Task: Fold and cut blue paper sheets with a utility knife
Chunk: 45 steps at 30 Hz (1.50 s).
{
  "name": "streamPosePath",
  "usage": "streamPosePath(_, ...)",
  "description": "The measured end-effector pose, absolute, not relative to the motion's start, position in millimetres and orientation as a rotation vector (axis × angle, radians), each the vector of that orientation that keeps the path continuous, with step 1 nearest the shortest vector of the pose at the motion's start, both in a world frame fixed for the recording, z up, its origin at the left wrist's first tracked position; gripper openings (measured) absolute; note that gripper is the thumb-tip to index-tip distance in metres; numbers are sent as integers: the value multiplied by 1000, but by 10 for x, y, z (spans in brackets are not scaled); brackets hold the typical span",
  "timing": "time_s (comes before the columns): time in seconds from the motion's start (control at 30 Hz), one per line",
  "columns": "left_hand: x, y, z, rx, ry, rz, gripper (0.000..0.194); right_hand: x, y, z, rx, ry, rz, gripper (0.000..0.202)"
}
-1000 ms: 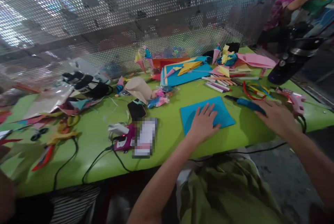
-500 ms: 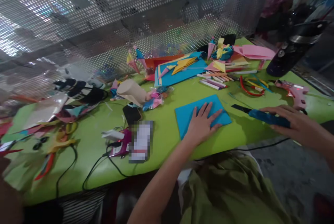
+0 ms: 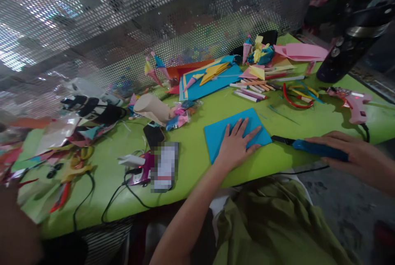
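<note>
A folded sheet of blue paper (image 3: 216, 133) lies on the green table (image 3: 191, 166) in front of me. Flat on top of it, with fingers spread, rests my left hand (image 3: 236, 145). My right hand (image 3: 345, 152) is wrapped round the blue handle of a utility knife (image 3: 308, 146). The dark blade is out and points left, its tip at the right corner of the blue paper. From this angle I cannot tell whether the blade is in the fold.
A pink glue gun (image 3: 354, 102), scissors (image 3: 298, 98), markers (image 3: 249, 92) and a dark bottle (image 3: 345, 51) stand or lie at the right. Behind are colored sheets (image 3: 216, 82). To the left are a paper roll (image 3: 151, 106), a phone (image 3: 166, 166) and an orange-yellow glue gun (image 3: 69, 174).
The knife has come down level with the table, and its blade tip now meets the paper's right corner. My left hand stays flat on the paper. The view has shifted slightly.
</note>
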<state>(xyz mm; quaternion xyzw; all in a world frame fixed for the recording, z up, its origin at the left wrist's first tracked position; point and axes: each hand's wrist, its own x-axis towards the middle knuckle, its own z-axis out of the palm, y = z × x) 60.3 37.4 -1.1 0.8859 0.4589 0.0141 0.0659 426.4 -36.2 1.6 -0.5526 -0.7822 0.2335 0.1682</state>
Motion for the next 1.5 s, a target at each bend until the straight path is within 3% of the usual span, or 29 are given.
streamPosePath(0.9, 595, 376, -39, 2700, 1380, 57, 64, 4292, -300, -91, -1482, -2301, 620, 50)
streamPosePath(1.5, 603, 372, -19, 2675, 1378, 60, 65, 4148, -306, 30, -1528, -2320, 779, 51)
